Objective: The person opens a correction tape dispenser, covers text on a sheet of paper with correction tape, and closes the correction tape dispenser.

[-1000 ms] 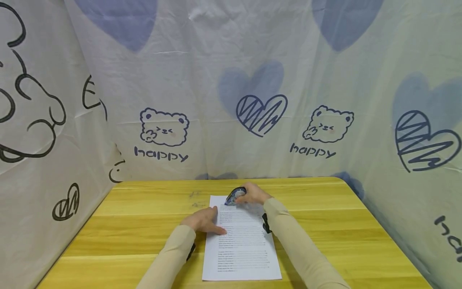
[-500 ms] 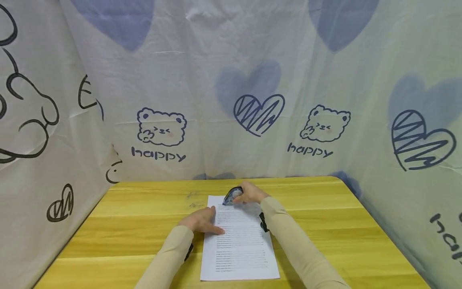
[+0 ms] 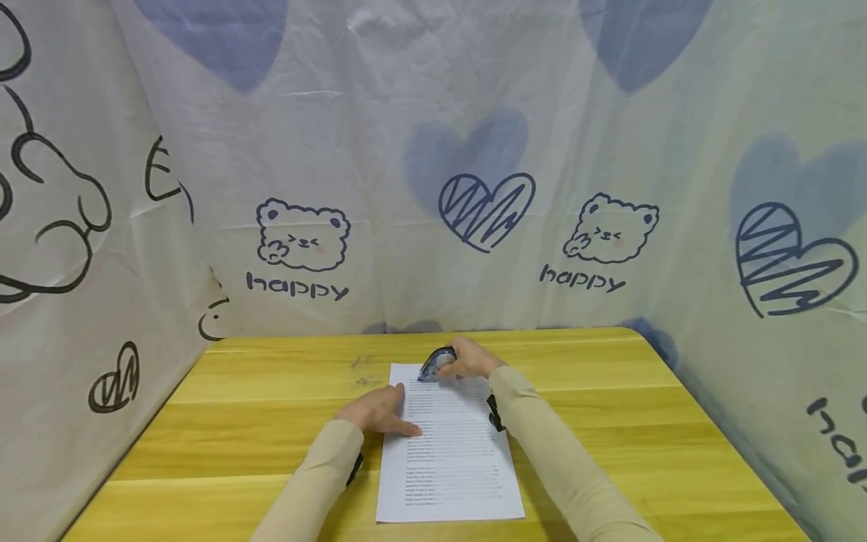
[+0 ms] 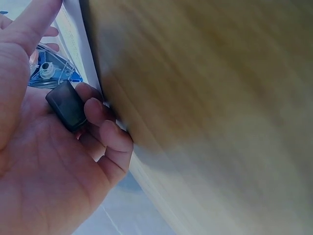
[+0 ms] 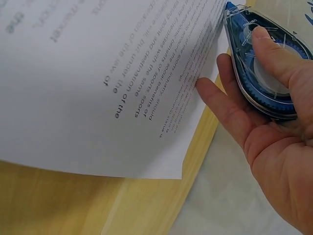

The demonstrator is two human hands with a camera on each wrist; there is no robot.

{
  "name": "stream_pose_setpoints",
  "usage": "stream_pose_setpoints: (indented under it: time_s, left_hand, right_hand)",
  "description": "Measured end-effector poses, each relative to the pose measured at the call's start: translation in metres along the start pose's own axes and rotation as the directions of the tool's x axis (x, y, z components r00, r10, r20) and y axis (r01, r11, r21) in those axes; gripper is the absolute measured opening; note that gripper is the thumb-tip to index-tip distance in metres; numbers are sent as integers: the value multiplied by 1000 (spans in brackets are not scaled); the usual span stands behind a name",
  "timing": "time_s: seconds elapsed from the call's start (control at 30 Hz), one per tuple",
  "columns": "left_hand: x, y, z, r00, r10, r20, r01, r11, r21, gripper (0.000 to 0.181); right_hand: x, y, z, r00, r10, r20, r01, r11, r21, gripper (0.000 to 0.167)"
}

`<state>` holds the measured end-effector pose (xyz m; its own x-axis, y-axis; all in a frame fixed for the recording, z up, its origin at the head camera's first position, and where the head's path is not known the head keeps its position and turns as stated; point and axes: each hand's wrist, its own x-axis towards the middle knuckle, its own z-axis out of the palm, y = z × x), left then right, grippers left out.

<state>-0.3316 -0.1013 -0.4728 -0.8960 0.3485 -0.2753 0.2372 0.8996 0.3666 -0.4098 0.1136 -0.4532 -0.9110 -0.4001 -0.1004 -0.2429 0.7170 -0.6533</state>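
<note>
A printed sheet of paper lies on the wooden table, lines of text running across it. My right hand grips a blue, clear-cased correction tape near the sheet's top edge, thumb on one side. Its tip points down at the left end of the top text lines. In the right wrist view the correction tape shows its reels. My left hand rests on the sheet's left edge, thumb stretched over the text. The left wrist view shows a small black cap-like piece held between its curled fingers and palm.
The yellow wooden table extends on both sides of the sheet. Faint dark marks sit on the tabletop left of the paper's top. A white cloth printed with hearts and bears hangs behind and along both sides.
The head view has shifted slightly. Both hands and the correction tape keep almost the same places on the sheet.
</note>
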Motion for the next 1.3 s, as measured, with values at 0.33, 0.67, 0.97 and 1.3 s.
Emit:
stream_pose_setpoints:
  time_s: [0.33, 0.67, 0.97, 1.3]
  left_hand:
    - [-1, 1, -4, 1000, 1, -5, -1, 1000, -14, 106]
    - [0, 1, -2, 1000, -20, 4, 20, 1000, -20, 106]
    - [1, -1, -1, 1000, -26, -4, 25, 999, -35, 106]
    - [1, -1, -2, 1000, -24, -4, 24, 1000, -20, 107]
  right_hand:
    - [0, -3, -4, 1000, -1, 3, 1, 1000, -22, 28]
    - [0, -4, -5, 1000, 12, 3, -11, 1000, -28, 30]
    - [0, -2, -4, 1000, 23, 2, -23, 1000, -19, 29]
    - [1, 0, -5, 1000, 14, -2, -14, 1000, -20, 31]
